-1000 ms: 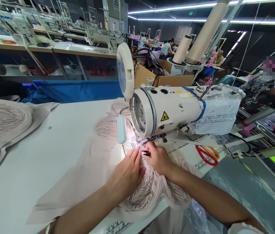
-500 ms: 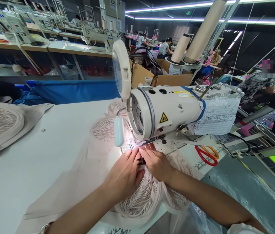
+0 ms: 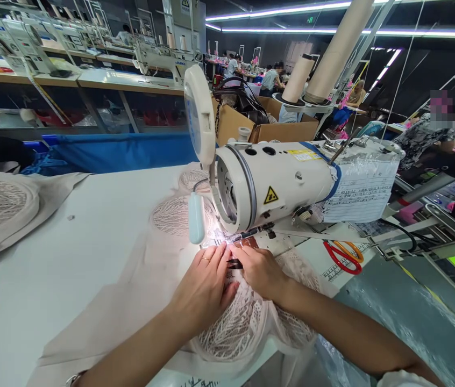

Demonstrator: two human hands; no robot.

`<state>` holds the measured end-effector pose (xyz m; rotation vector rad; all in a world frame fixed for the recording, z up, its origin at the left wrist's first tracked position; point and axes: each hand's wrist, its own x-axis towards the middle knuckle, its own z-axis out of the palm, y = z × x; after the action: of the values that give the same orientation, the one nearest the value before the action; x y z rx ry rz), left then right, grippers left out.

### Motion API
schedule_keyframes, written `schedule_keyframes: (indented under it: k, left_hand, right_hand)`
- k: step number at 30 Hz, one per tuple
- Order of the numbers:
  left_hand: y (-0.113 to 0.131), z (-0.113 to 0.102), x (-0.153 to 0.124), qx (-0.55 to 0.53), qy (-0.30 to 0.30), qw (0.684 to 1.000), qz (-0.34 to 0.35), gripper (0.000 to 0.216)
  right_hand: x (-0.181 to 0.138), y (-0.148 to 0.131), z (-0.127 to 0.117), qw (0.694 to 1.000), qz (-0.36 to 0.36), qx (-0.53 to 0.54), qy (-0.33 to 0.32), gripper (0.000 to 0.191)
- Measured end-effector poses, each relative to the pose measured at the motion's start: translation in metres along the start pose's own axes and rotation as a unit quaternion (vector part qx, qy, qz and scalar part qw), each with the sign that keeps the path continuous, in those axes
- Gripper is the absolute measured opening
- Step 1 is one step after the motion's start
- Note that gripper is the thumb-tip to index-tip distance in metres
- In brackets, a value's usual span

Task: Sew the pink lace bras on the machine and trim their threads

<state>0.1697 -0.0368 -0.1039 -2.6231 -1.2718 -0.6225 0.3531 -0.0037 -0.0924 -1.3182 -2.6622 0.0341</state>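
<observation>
A pale pink lace garment with moulded, cup-like panels lies under the sewing machine head, its far part reaching past the needle area. My left hand rests on the cloth with fingers stretched forward and the thumb apart, fingertips just before the lit needle area. Close beside it, my right hand is closed, its forefinger tip pressing the cloth by the needle. Two black pointed blades, like those of thread snips, stick out leftward from under the right hand; their handles are hidden. The needle itself is lost in glare.
A small pale-blue lamp hangs left of the needle. Scissors with red and orange handles lie right of my right hand. More lace pieces lie at far left. Thread cones and a cardboard box stand behind; other people work farther back.
Almost nothing differs. My left hand has shifted very slightly, its thumb a little flatter on the lace; the cloth looks nearly still.
</observation>
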Motion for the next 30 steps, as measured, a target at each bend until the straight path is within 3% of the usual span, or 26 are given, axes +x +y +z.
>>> schedule_keyframes:
  k: [15, 19, 23, 27, 30]
  left_hand:
    - [-0.001, 0.001, 0.001, 0.033, 0.005, 0.999, 0.000, 0.062]
    - [0.001, -0.001, 0.002, 0.057, 0.014, 0.998, 0.020, 0.053]
    - [0.013, -0.005, -0.001, 0.071, -0.050, 0.990, 0.113, 0.037]
    - [0.019, -0.009, -0.004, 0.027, -0.141, 0.987, 0.073, 0.048]
    - [0.010, -0.010, -0.002, -0.010, -0.181, 0.982, 0.047, 0.047]
  right_hand:
    - [0.006, -0.002, -0.008, 0.999, 0.011, 0.011, -0.035, 0.050]
    - [0.007, -0.001, -0.013, 0.999, 0.022, 0.035, -0.031, 0.040]
    - [0.002, 0.006, -0.015, 0.995, 0.030, 0.090, -0.014, 0.031]
    - [-0.002, 0.013, -0.014, 0.991, -0.008, 0.132, -0.002, 0.038]
    - [0.001, 0.014, -0.013, 0.992, -0.021, 0.125, 0.004, 0.037]
